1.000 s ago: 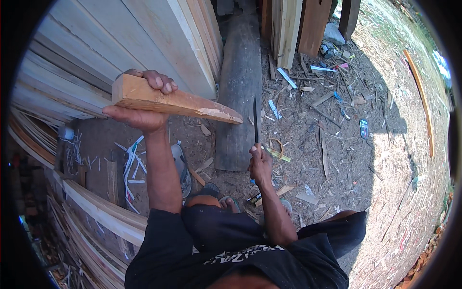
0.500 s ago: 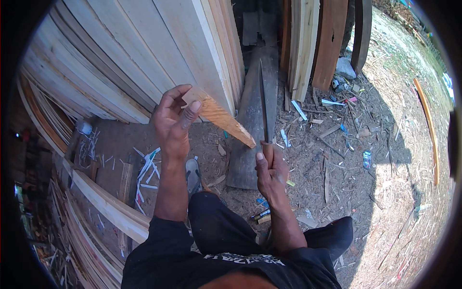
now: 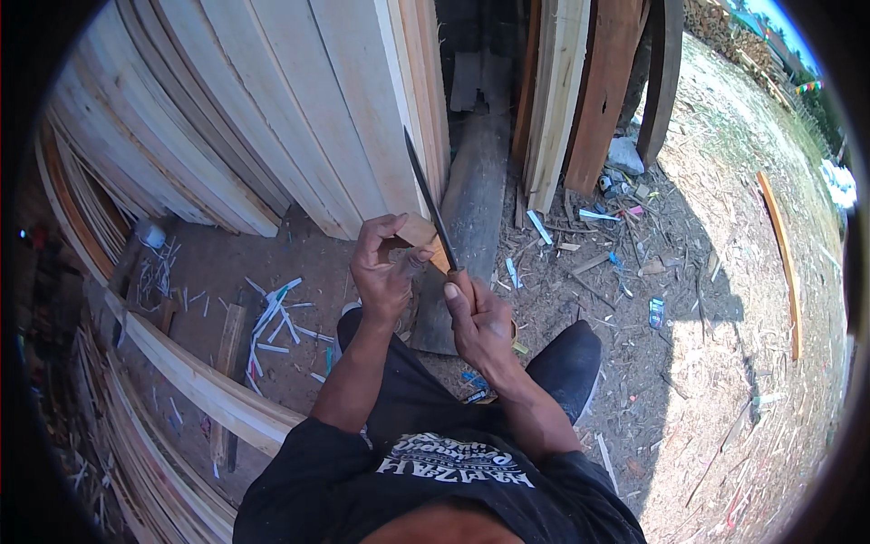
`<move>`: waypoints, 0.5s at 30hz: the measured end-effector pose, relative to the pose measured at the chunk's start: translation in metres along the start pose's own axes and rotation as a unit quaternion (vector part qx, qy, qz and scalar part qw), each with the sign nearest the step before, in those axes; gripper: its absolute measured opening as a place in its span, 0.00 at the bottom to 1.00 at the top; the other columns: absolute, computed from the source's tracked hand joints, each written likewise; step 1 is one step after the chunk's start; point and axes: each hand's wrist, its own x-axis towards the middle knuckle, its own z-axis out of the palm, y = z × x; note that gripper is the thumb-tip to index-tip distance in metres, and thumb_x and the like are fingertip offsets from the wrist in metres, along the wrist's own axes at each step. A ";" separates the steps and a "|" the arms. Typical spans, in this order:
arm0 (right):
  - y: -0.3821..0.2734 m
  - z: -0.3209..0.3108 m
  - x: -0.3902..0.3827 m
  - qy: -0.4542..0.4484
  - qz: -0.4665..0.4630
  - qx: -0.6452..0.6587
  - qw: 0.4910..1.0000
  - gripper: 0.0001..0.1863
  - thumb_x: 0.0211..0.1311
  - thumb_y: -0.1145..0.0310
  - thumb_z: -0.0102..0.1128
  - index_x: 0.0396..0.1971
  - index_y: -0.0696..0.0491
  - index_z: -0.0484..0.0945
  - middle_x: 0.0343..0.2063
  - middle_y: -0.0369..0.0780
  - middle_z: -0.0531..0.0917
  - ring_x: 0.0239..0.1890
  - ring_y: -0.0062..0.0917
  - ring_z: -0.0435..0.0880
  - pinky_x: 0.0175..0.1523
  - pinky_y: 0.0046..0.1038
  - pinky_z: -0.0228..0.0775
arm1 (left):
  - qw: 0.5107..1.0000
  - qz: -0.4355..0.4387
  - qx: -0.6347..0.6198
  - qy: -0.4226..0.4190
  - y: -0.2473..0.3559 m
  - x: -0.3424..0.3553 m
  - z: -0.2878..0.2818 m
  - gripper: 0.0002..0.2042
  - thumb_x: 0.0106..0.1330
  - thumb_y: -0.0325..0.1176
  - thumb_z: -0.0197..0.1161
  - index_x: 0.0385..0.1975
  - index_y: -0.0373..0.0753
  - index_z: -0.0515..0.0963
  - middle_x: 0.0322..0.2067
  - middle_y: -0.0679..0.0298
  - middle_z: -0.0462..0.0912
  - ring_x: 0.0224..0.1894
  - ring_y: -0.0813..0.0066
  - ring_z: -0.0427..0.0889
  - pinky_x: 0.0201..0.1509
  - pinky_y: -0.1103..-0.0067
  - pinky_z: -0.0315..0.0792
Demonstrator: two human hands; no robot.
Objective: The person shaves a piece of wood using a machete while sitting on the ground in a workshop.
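Note:
My left hand is closed on the upper end of a short wooden wedge, pinched between thumb and fingers. The wedge's lower part shows fresh orange-brown wood and is partly hidden behind the blade and my hands. In my right hand is the wooden handle of a machete, fingers wrapped round it. Its long, narrow dark blade points up and away to the left, crossing in front of the wedge; whether they touch I cannot tell. Below both hands lies a weathered grey plank.
Tall pale boards lean at the far left. More upright boards stand right of the plank. Bent long strips run along the left side. White scraps and wood chips litter the ground; a brown strip lies in sunlight.
The machete has swung up and left, from over the plank to across the wedge. My left hand has come down and right with the wedge, closer to my right hand. My right knee has shifted inward.

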 end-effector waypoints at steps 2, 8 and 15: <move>0.001 -0.001 -0.003 -0.007 0.063 0.063 0.996 0.18 0.67 0.56 0.50 0.39 0.59 0.72 0.18 0.39 0.72 0.23 0.26 0.77 0.31 0.28 0.67 | 0.999 -0.044 0.028 0.004 0.006 0.001 0.001 0.24 0.50 0.35 0.74 0.44 0.32 0.73 0.43 0.59 0.74 0.43 0.73 0.77 0.47 0.79 0.74; -0.019 -0.008 -0.009 -0.047 0.125 0.380 0.916 0.25 0.66 0.48 0.48 0.37 0.60 0.72 0.12 0.32 0.65 0.11 0.17 0.65 0.23 0.22 0.68 | 0.997 -0.081 -0.011 0.013 0.016 -0.006 0.010 0.20 0.54 0.31 0.71 0.44 0.31 0.73 0.43 0.59 0.74 0.43 0.73 0.77 0.47 0.79 0.74; -0.050 -0.031 -0.017 0.182 -0.472 0.372 0.778 0.23 0.66 0.52 0.49 0.38 0.63 0.71 0.14 0.33 0.69 0.18 0.19 0.70 0.35 0.32 0.70 | 0.997 -0.072 -0.033 0.005 0.009 -0.008 0.017 0.17 0.55 0.29 0.70 0.42 0.32 0.74 0.43 0.60 0.73 0.42 0.74 0.76 0.47 0.79 0.72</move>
